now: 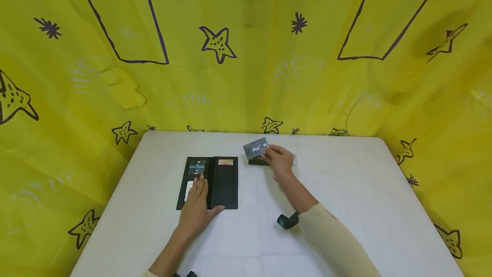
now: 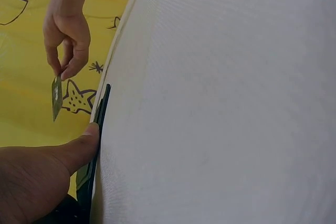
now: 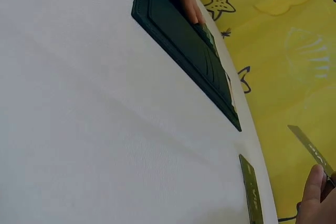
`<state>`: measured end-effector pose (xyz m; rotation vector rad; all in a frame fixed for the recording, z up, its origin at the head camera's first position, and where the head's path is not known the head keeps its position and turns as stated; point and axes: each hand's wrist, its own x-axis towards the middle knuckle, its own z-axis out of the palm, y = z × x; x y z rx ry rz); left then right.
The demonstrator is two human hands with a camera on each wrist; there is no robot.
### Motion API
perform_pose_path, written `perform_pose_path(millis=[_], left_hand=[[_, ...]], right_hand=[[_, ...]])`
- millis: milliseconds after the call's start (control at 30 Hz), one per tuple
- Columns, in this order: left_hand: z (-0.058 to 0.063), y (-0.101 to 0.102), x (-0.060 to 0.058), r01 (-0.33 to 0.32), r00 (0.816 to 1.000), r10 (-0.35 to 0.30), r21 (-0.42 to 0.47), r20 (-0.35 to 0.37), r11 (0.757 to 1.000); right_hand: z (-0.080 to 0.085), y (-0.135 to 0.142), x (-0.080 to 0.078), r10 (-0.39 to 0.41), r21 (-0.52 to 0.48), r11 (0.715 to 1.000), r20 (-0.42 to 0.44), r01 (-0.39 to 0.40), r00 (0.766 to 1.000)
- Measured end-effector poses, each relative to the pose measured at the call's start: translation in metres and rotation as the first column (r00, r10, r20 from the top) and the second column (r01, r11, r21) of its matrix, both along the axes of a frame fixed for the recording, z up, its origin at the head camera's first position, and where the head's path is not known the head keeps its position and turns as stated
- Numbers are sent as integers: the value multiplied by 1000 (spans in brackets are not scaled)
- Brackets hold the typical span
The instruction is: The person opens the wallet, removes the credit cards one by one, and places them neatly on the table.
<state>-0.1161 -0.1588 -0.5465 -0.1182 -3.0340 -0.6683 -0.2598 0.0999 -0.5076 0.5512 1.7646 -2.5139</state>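
Nearest to me, just this side of the wallet (image 1: 225, 189) and to its right, a small dark device (image 1: 288, 220) sits at the right cuff. The left hand (image 1: 196, 208) comes over the wallet's near edge: its fingers lie straight on the left panel and its thumb is spread wide to the near edge of the right panel, so I read it as steadying the leather, not gripping.

The wallet itself lies open on the white table (image 1: 338, 174). Several cards show in the upper slots of its left panel, a white piece (image 1: 188, 190) shows lower down, partly under the fingers, and one light card (image 1: 225, 162) sits at the top of the right panel.

Beyond the wallet's far right corner, the right hand (image 1: 280, 161) pinches a grey Vip card (image 1: 253, 148) between thumb and fingers, raised off the table. Beneath it, to the wallet's right, lies a black VIP card (image 3: 251, 190), with a whitish item (image 1: 294, 160) past the hand, too hidden for me to name.

I judge the card handling to be partway along: several slots are filled, while the grey and black cards are outside the wallet. I cannot tell whether cards are going in or out.

Farthest, behind the wallet, hangs a yellow cloth (image 1: 246, 80).
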Motion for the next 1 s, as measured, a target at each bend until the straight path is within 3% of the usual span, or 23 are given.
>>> perform_pose_path(millis=[767, 1000], left_hand=[[-4, -1, 0, 5, 1000, -5, 5, -6, 1000], [-3, -1, 0, 3, 1000, -3, 3, -9, 1000]], right_hand=[[7, 58, 12, -91, -8, 996, 27, 91, 995], [12, 78, 14, -115, -59, 991, 48, 117, 992]])
